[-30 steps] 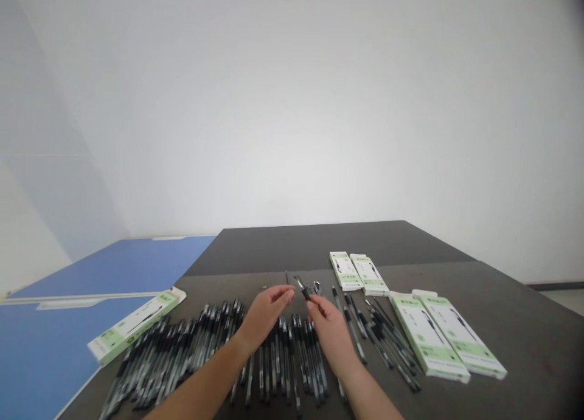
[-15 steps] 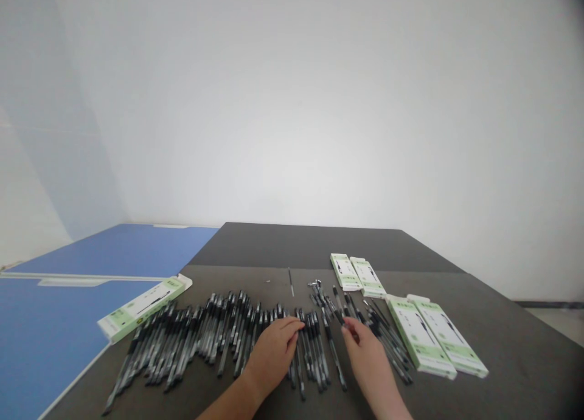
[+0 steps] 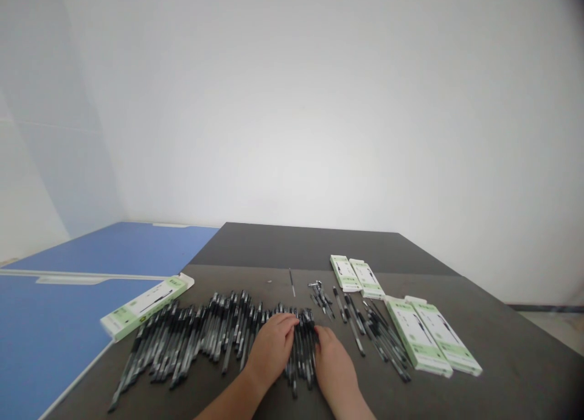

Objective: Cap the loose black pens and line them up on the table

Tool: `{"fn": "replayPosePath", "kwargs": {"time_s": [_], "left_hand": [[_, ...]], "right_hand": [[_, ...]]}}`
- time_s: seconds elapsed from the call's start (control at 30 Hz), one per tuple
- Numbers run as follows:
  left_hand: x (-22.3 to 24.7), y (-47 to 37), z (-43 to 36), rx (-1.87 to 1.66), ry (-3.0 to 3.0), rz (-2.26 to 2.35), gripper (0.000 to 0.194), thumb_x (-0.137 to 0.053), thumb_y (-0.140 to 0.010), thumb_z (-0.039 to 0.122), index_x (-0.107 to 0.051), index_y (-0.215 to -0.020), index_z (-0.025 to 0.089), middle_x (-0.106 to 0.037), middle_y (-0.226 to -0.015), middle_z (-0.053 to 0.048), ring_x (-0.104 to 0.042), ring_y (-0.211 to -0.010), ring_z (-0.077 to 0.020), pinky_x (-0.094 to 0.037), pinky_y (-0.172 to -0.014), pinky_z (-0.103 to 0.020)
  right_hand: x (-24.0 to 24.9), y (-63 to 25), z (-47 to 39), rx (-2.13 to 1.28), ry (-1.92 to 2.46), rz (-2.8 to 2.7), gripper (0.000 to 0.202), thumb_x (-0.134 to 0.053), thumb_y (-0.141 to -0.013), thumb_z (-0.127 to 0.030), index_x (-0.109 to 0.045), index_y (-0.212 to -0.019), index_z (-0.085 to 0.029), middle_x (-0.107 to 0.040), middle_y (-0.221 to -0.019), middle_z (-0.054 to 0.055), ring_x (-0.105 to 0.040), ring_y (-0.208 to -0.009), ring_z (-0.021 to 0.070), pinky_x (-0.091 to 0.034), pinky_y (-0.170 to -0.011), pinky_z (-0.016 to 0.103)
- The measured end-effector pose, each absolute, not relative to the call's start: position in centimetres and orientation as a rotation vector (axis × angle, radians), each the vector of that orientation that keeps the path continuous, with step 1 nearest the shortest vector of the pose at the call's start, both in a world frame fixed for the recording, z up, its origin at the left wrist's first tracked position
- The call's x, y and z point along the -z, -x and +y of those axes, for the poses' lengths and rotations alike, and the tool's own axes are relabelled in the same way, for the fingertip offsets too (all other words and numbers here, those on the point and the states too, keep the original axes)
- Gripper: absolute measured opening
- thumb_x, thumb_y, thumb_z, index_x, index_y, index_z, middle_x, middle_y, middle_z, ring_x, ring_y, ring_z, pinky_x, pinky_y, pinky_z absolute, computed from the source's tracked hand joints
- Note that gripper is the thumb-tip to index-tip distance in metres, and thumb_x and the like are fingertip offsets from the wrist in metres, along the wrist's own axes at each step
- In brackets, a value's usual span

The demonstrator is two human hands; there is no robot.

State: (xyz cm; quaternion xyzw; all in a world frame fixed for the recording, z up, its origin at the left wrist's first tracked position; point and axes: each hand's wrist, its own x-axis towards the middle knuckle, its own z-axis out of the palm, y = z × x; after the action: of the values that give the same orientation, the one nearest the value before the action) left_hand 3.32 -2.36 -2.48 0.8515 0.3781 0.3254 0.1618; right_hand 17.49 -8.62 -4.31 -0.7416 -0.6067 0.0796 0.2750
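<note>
A bunch of clear-barrelled gel pens with black grips and caps (image 3: 301, 350) lies on the dark table between my two hands. My left hand (image 3: 274, 347) rests on the bunch's left side, its fingers curled over the pens and closed on them. On the right side, my right hand (image 3: 335, 365) has its fingers bent against the outermost pens, pressing from that edge. Its fingertips are partly hidden. Left of my left hand, a wide pile of similar pens (image 3: 205, 338) spreads out. Looser pens (image 3: 383, 335) lie beyond my right hand.
A green-and-white pen box (image 3: 143, 307) leans at the pile's left end. Two flat boxes (image 3: 358, 277) lie at the back, two larger-looking ones (image 3: 433, 341) at the right. Small pen parts (image 3: 322, 298) and a thin refill (image 3: 292, 282) lie mid-table. Blue panels (image 3: 59, 329) adjoin the left.
My right hand has moved left from the loose pens, where it pinched a pen, to the bunch's right edge. The bunch now sits tighter between my hands. My left hand has barely moved.
</note>
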Motion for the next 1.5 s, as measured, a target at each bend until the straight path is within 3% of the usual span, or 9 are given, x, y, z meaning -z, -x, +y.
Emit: {"fn": "replayPosePath", "kwargs": {"time_s": [0.17,0.37,0.63,0.77,0.93,1.17,1.3,1.5], "left_hand": [[2.6,-3.3,-2.4,-0.934,-2.397,1.047,0.031,-0.041,-0.081,0.012,-0.065,-0.097,0.023,-0.066,-0.104,-0.005,-0.057,-0.1,-0.0179,-0.044,-0.092,-0.036],[3.2,-3.4,-2.4,-0.956,-2.398,1.015,0.031,-0.04,-0.082,0.013,-0.065,-0.098,0.023,-0.065,-0.105,-0.005,-0.057,-0.101,-0.018,-0.043,-0.093,-0.036],[2.7,-3.3,-2.4,-0.937,-2.404,1.033,0.031,-0.04,-0.082,0.013,-0.065,-0.098,0.023,-0.066,-0.103,-0.004,-0.057,-0.099,-0.0179,-0.044,-0.092,-0.036],[2.6,-3.2,-2.4,-0.955,-2.394,1.036,0.031,-0.04,-0.082,0.014,-0.065,-0.097,0.024,-0.066,-0.102,-0.004,-0.058,-0.099,-0.018,-0.044,-0.092,-0.036],[2.6,-3.3,-2.4,-0.958,-2.407,1.028,0.03,-0.041,-0.083,0.014,-0.065,-0.097,0.023,-0.066,-0.103,-0.005,-0.058,-0.1,-0.0183,-0.044,-0.093,-0.037],[2.4,-3.2,-2.4,-1.044,-2.379,1.008,0.028,-0.043,-0.082,0.015,-0.066,-0.095,0.023,-0.067,-0.1,-0.005,-0.059,-0.097,-0.0187,-0.045,-0.091,-0.038],[1.5,-3.4,-2.8,-1.043,-2.202,1.002,0.026,-0.044,-0.084,0.024,-0.066,-0.097,0.023,-0.067,-0.102,-0.005,-0.059,-0.098,-0.0193,-0.042,-0.092,-0.035],[0.2,-6.5,-5.2,-0.731,-1.731,0.756,0.033,-0.047,-0.082,0.042,-0.068,-0.09,0.017,-0.069,-0.087,-0.005,-0.061,-0.084,-0.0196,-0.045,-0.078,-0.028]], "right_hand": [[4.5,-17.1,-8.3,-0.33,1.841,-1.604,0.044,-0.033,-0.076,-0.007,-0.058,-0.112,-0.01,-0.063,-0.109,0.011,-0.058,-0.102,0.0183,-0.041,-0.089,0.025],[5.0,-18.6,-9.2,-0.123,2.03,-1.549,0.042,-0.032,-0.08,-0.01,-0.056,-0.114,-0.008,-0.062,-0.109,0.014,-0.058,-0.102,0.0218,-0.041,-0.088,0.029],[4.0,-17.3,-9.3,-0.157,2.001,-1.762,0.038,-0.037,-0.079,-0.01,-0.059,-0.11,-0.013,-0.062,-0.109,0.01,-0.057,-0.103,0.0206,-0.038,-0.09,0.027],[3.6,-19.5,-9.6,-0.038,2.07,-1.705,0.031,-0.036,-0.084,-0.015,-0.062,-0.102,-0.014,-0.065,-0.1,0.01,-0.061,-0.094,0.02,-0.042,-0.082,0.027],[2.6,-24.1,-9.6,0.125,2.465,-1.587,0.029,-0.038,-0.086,-0.021,-0.065,-0.087,-0.011,-0.068,-0.084,0.017,-0.066,-0.076,0.0254,-0.046,-0.064,0.033],[2.6,-25.2,-9.1,0.044,2.56,-1.586,0.025,-0.041,-0.079,-0.01,-0.065,-0.078,-0.007,-0.069,-0.08,0.02,-0.067,-0.077,0.026,-0.045,-0.064,0.03],[1.6,-24.1,-10.0,-0.029,2.502,-1.558,0.024,-0.042,-0.081,-0.018,-0.065,-0.076,-0.014,-0.07,-0.076,0.014,-0.067,-0.073,0.0247,-0.042,-0.059,0.028],[0.3,-19.3,-12.4,-0.37,2.102,-1.541,0.019,-0.045,-0.077,-0.021,-0.061,-0.066,-0.021,-0.066,-0.062,0.002,-0.061,-0.059,0.0164,-0.035,-0.054,0.023]]}}
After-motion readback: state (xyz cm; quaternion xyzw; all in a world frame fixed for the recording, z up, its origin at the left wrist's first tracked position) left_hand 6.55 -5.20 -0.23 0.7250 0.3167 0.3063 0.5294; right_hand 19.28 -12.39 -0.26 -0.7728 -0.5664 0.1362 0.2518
